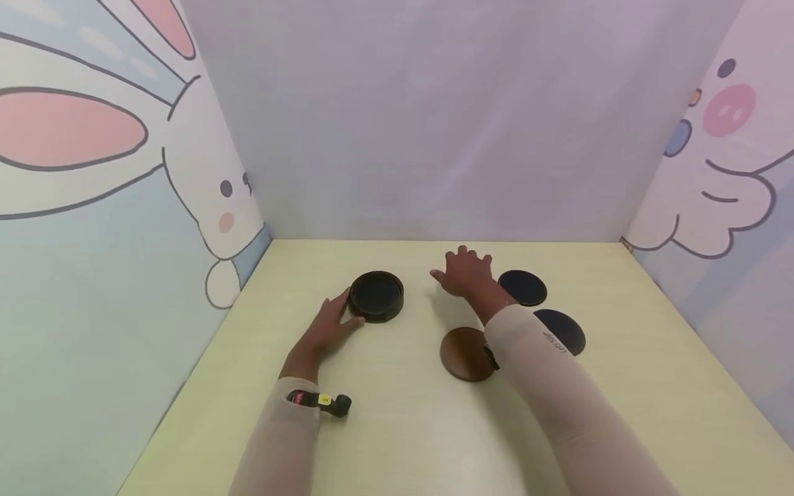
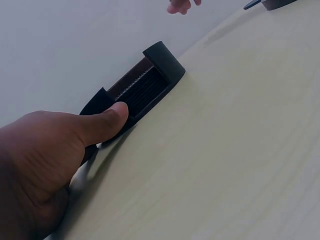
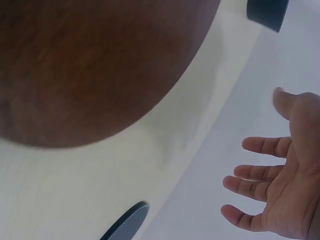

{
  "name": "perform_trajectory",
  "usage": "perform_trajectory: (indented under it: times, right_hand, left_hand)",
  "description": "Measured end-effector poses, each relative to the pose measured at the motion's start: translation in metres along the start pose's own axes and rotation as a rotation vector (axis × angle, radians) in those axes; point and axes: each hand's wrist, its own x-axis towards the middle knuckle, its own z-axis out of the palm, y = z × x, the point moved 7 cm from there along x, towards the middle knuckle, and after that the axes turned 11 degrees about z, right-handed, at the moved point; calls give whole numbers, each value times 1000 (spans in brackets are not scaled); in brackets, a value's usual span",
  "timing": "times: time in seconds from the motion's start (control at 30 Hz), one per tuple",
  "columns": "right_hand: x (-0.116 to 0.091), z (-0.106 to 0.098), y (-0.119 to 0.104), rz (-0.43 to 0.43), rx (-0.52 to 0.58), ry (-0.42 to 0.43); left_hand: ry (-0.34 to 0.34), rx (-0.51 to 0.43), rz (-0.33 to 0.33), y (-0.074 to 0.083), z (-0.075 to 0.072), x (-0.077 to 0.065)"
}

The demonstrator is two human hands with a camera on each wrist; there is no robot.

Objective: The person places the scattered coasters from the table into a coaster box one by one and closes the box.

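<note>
A round black coaster holder [image 1: 377, 295] stands on the table, with a dark disc showing inside its rim. My left hand [image 1: 329, 326] grips it from the left side. In the left wrist view, the thumb [image 2: 118, 112] presses beside a cut-out in the wall of the holder [image 2: 169, 64], through which stacked edges show; the other fingers are hidden behind it. Right of the holder, my right hand [image 1: 466, 274] is raised over the table with fingers spread and holds nothing. A brown round coaster [image 1: 464, 353] lies below the right forearm, partly covered by it.
Two black round coasters [image 1: 523, 287] lie to the right of the right forearm, the nearer one partly hidden by the sleeve. A pale back wall [image 1: 434, 138] rises behind the table [image 1: 397, 427]. Side panels printed with cartoon animals [image 1: 205, 172] flank it.
</note>
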Motion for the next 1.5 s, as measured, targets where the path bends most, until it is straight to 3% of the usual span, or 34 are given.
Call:
perform_trajectory:
  times: [0.47,0.77,1.27,1.5]
  right_hand:
    - [14,12,81,111,59,-81]
    - [11,18,130,206,172,-203]
    - [9,24,145,176,204,-307]
    - [10,26,145,163,224,-309]
  left_hand:
    - [2,-11,-3,-1,0,1]
    - [-3,-3,-12,-1,-1,0]
    - [-13,-6,-36,-2,0,-1]
    - [-13,-3,-33,-2,-1,-1]
